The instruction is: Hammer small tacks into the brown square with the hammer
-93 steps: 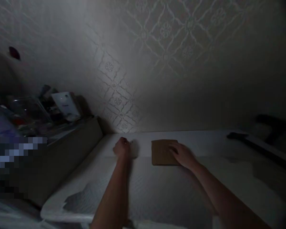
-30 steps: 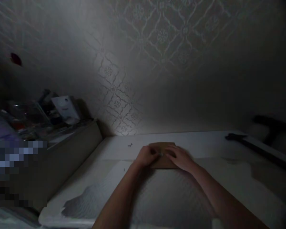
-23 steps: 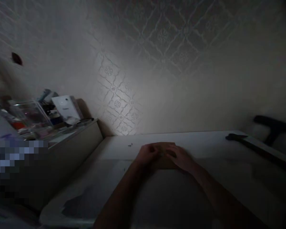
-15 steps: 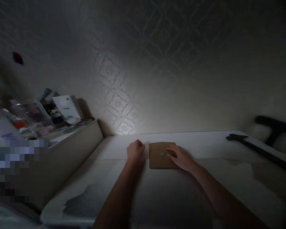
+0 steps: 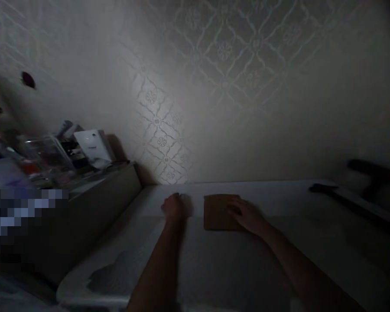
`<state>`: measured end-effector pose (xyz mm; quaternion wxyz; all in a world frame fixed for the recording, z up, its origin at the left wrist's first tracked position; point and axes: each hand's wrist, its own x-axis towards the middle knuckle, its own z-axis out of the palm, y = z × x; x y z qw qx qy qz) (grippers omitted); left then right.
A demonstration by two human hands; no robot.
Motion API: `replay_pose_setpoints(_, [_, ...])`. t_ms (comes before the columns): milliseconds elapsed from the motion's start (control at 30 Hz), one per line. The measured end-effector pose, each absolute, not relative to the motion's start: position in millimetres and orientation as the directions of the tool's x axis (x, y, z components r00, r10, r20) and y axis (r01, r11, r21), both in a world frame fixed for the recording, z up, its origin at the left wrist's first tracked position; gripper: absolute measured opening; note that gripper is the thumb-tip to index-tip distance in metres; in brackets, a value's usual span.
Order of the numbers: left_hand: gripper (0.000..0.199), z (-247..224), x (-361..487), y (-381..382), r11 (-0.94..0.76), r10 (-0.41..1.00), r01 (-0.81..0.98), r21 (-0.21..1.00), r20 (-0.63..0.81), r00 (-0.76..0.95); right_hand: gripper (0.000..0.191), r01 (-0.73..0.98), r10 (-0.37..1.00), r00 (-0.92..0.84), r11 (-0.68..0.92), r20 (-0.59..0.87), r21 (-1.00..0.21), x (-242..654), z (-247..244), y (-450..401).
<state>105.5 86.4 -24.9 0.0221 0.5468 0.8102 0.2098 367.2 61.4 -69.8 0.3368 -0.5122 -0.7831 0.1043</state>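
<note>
A flat brown square piece (image 5: 217,213), like cardboard, lies on the white table (image 5: 195,255). My right hand (image 5: 246,214) rests on its right side with the fingers a little apart. To the left of the brown piece, separated from it by a gap, my left hand (image 5: 174,207) is closed over the table. Something small and dark shows at its fingertips, too dim to name.
At the left, a cabinet (image 5: 107,208) holds a white box (image 5: 92,145), a clear container (image 5: 47,151) and several small items. A long black object (image 5: 354,203) lies along the right edge. Behind stands a patterned wall (image 5: 247,108).
My left hand has moved left, away from the brown piece. My right hand stays in place on it. The table looks darker and the wall pattern brighter.
</note>
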Motion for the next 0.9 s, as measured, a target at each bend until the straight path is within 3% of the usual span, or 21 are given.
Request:
replay_pose_setpoints(200, [0.035, -15.3, 118.8, 84.3, 0.132, 0.917, 0.884, 0.449, 0.284, -0.281, 0.030, 0.738, 0.868, -0.258, 0.460, 0.424, -0.493, 366.4, -68.6, 60.9])
replay_pose_setpoints(333, [0.030, -7.6, 146.9, 73.5, -0.217, 0.963, 0.820, 0.530, 0.255, 0.090, 0.031, 0.749, 0.866, -0.265, 0.462, 0.424, -0.476, 365.1, -65.5, 58.9])
replay_pose_setpoints(433, [0.030, -8.9, 166.8, 62.1, -0.448, 0.890, 0.707, 0.548, 0.196, 0.411, 0.030, 0.746, 0.866, -0.263, 0.462, 0.426, -0.479, 364.6, -64.7, 58.4])
replay_pose_setpoints(500, [0.029, -12.0, 174.3, 57.0, -0.511, 0.846, 0.680, 0.526, 0.170, 0.505, 0.030, 0.748, 0.866, -0.260, 0.461, 0.427, -0.478, 364.6, -65.1, 58.6])
replay_pose_setpoints(900, [0.021, -18.2, 174.7, 58.8, -0.466, 0.883, 0.770, 0.436, 0.176, 0.434, 0.029, 0.739, 0.863, -0.261, 0.467, 0.433, -0.485, 365.5, -65.9, 59.4])
